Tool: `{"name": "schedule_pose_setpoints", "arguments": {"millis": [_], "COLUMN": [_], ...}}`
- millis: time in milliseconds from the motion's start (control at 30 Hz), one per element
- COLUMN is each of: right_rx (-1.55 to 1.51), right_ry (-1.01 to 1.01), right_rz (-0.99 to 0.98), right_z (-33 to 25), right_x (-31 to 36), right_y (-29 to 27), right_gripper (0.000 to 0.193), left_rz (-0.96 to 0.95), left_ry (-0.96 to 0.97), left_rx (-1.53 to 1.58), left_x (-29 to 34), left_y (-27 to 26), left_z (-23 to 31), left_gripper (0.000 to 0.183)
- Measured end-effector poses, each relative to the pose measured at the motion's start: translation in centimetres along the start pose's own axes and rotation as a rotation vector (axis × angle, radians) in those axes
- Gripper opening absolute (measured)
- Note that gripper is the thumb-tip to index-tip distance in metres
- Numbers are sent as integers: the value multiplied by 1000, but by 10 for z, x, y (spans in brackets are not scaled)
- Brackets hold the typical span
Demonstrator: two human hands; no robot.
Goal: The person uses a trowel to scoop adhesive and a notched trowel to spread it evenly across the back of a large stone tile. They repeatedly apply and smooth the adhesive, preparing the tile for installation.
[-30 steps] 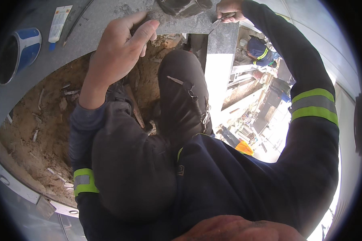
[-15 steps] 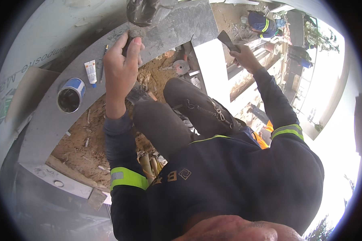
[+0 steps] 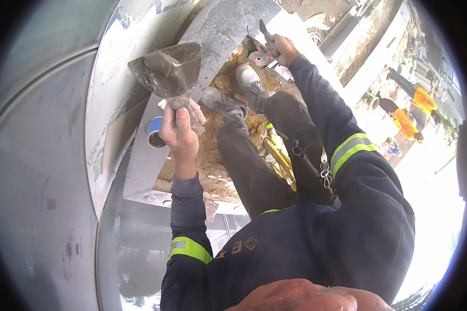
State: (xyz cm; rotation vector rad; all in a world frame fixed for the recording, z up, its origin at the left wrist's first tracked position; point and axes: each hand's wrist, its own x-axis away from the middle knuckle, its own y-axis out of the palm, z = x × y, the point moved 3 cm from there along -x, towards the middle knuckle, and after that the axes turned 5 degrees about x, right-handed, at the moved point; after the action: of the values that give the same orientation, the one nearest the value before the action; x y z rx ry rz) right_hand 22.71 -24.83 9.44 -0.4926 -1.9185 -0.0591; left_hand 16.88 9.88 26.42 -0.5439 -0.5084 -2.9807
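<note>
My left hand (image 3: 180,136) is wrapped round the grey, crusted handle of a wide-bladed scraper (image 3: 166,70). Its flared blade carries a dark, glossy mass that looks like paste. The scraper is held up over the left side of the grey slab (image 3: 213,39). Farther right, my right hand (image 3: 284,51) grips a narrower putty knife (image 3: 265,32), its dark blade pointing up over the slab's far end. The two tools are apart. Below the left scraper, a blue tin (image 3: 155,132) stands on the slab, close to my left wrist.
Sandy ground with debris (image 3: 225,135) lies inside the slab's curve around my boots. A round disc (image 3: 259,58) rests near my right hand. A printed white board (image 3: 120,78) leans at left. People in orange vests (image 3: 402,123) are at far right.
The view has turned. My left hand has lifted the scraper away from the slab, and its loaded blade now shows fully. My right hand still holds the putty knife, now over the slab's far end.
</note>
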Motion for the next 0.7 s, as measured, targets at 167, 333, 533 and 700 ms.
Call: {"name": "schedule_pose_setpoints", "arguments": {"millis": [167,333,533,700], "right_rx": [-278,64,108,208], "right_ry": [-91,-291,-358,-373], "right_rz": [-7,396,509,329], "right_z": [49,38,41,70], "right_x": [-103,-107,-113,-86], "right_y": [28,112,176,198], "right_gripper": [25,49,72,74], "left_rz": [-62,-18,85,40], "left_ry": [-82,-87,-101,-116], "left_rx": [-70,-169,-135,-190], "left_x": [-31,-68,-115,-127], "left_y": [36,56,84,88], "left_z": [2,-19,-38,-42], "left_gripper": [37,40,41,44]}}
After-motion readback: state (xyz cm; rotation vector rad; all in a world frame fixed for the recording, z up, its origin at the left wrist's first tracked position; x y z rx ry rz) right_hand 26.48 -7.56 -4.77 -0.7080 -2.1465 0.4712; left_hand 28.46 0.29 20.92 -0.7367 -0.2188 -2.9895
